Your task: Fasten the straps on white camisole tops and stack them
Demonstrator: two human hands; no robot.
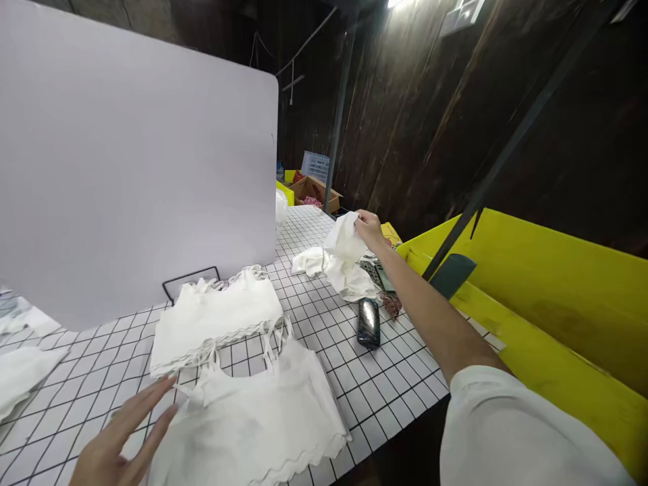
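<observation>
White surface (395,381), black grid lines, runs from lower L of frame up to ctr. Bottom ctr: white strappy top (258,415), laid flat, straps up, wavy hem toward lower R. Just above, L of ctr: 2nd white top (217,310), also flat, straps up. Far L edge: folded white cloth (25,374). R of ctr: shiny dark oblong item (368,324); just above it, crumpled white cloth (352,280), lower part on surface, upper part raised. Beside these: sm. reddish-brown bundle (391,305).

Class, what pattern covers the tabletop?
The tabletop has a grid of black lines on white, best seen in the head view.
</observation>
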